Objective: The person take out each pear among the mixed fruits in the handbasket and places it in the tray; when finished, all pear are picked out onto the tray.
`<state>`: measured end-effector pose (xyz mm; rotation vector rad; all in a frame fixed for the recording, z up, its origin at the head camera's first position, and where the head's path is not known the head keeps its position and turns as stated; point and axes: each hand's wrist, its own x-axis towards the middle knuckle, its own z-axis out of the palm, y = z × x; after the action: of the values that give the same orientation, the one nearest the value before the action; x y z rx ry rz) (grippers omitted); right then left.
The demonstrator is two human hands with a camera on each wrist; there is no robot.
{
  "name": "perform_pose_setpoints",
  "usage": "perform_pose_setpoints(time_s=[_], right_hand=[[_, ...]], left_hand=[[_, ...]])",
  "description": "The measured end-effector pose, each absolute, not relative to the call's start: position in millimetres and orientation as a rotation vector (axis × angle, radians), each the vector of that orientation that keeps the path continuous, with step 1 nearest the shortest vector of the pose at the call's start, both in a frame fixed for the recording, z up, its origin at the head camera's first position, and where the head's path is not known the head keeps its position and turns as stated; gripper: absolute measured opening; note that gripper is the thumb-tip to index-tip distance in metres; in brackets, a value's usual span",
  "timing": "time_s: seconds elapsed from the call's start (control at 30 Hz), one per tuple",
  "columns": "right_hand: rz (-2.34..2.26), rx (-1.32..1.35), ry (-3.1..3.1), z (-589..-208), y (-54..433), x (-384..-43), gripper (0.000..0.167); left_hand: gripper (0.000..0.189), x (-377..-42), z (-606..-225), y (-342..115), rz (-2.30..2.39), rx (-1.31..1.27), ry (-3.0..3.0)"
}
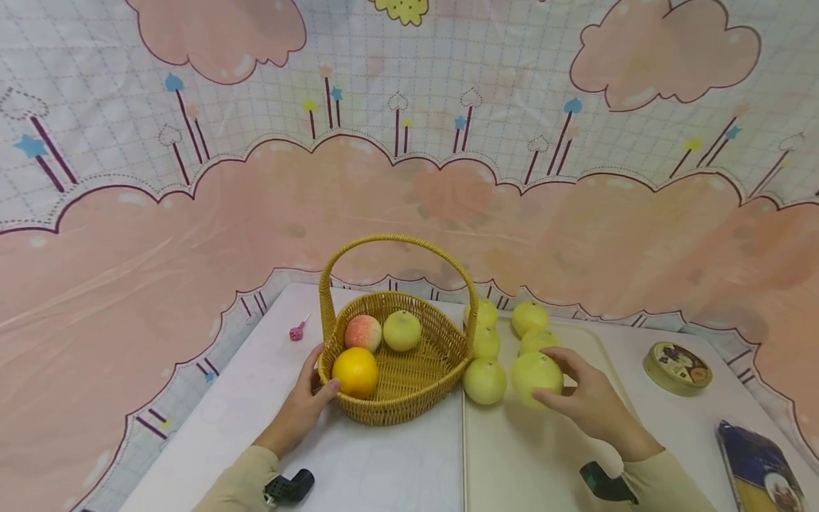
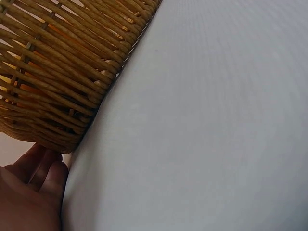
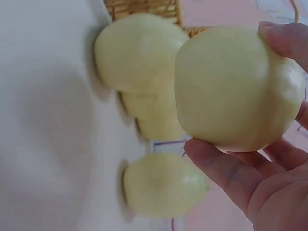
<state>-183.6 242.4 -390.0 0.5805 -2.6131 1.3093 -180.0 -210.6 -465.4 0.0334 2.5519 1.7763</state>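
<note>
A wicker basket with a tall arched handle stands left of the tray. Inside it lie an orange, a peach and one yellow-green round fruit. My left hand grips the basket's left side, thumb at the rim; the left wrist view shows its fingers low against the woven wall. In my right hand is another yellow-green fruit, held between thumb and fingers above the tray. Several like it, such as the near one, sit close by on the tray.
The cream tray covers the table's middle right. Further right are a round tin and a blue packet. A wrapped lollipop lies left of the basket. A patterned cloth hangs behind the table.
</note>
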Motion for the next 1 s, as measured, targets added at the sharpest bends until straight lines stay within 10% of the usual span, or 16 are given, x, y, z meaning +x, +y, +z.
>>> perform_pose_setpoints(time_s=[1.0], right_hand=[[1.285, 0.279, -2.696, -433, 273, -200, 0.064]], left_hand=[[0.083, -181, -466, -210, 1.788, 0.023, 2.539]])
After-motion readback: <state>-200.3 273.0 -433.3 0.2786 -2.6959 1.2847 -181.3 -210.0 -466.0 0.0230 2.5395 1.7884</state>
